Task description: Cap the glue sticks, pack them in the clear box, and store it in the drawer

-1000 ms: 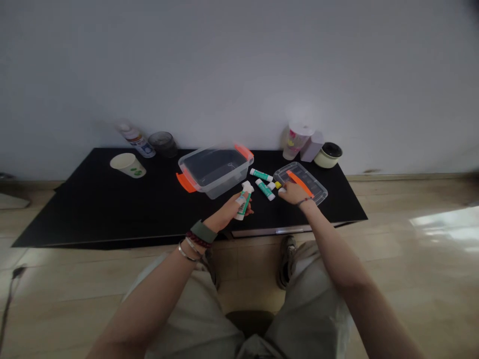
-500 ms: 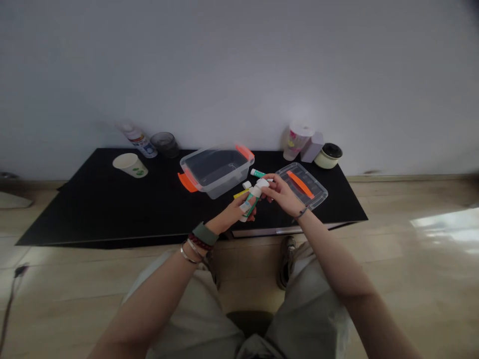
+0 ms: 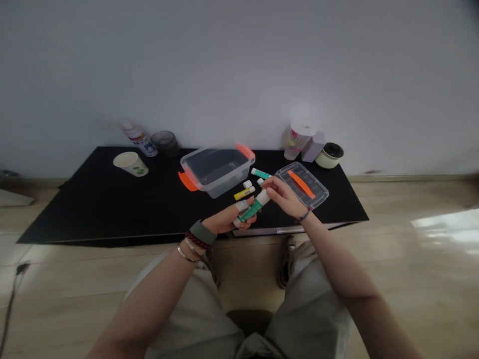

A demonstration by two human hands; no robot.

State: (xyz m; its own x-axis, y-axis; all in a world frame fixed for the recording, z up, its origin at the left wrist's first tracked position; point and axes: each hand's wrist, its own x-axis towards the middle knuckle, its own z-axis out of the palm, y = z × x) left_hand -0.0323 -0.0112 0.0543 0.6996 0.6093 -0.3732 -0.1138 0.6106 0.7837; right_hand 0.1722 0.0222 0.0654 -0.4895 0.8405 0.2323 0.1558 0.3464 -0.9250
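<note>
My left hand (image 3: pixel 226 221) is shut on a green-and-white glue stick (image 3: pixel 251 209), which lies tilted across its fingers. A small white piece (image 3: pixel 242 205) sits on those fingers. My right hand (image 3: pixel 283 196) hangs over the table's middle, its fingertips at the stick's white end. I cannot tell whether they grip it. Behind the hands lie a yellow glue stick (image 3: pixel 244 193), a green glue stick (image 3: pixel 261 173) and a white cap (image 3: pixel 247 184). A clear plastic lid with an orange handle (image 3: pixel 301 183) lies just beyond my right hand.
A clear plastic box with orange clips (image 3: pixel 216 172) stands on the black table (image 3: pixel 75 209), left of the sticks. Along the wall stand a paper cup (image 3: pixel 130 164), a spray bottle (image 3: pixel 137 140), a dark glass (image 3: pixel 165 143), a plastic cup (image 3: pixel 297 141), a small box (image 3: pixel 313 147) and a round jar (image 3: pixel 329 155).
The stick in my left hand has tipped from upright to nearly level. My right hand has left the lid for the stick. The yellow stick now lies further left, and one green stick has left the table.
</note>
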